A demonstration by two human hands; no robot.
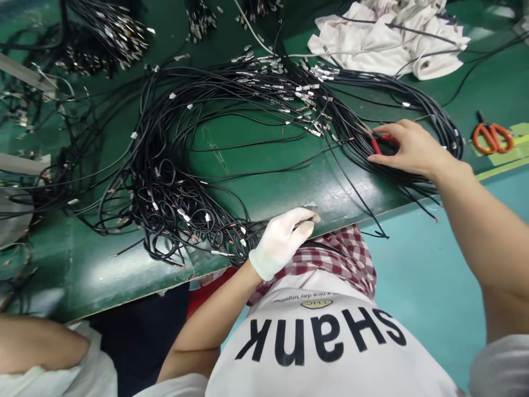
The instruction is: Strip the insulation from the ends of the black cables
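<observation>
My right hand (407, 146), bare, holds red-handled pliers (386, 142) over the right part of a large bundle of black cables (165, 110). The pliers' metal jaws point up and left toward the cables. In a white glove, my left hand (285, 237) is closed at the table's front edge, its thumb and forefinger pinched on what looks like a black cable. Cables run in from the left beneath this hand, and its palm side is hidden. Near its fingertips lies a small clear scrap (311, 204). Many cable ends carry white tags and silvery tips (306, 96).
Orange-handled scissors (492, 138) lie at the right on yellow-green tape (510, 157). A crumpled white cloth (384, 41) is at the back right of the green table (264, 190). More cable bundles (111, 36) are at the back left. A neighbour's arm (37, 344) shows at lower left.
</observation>
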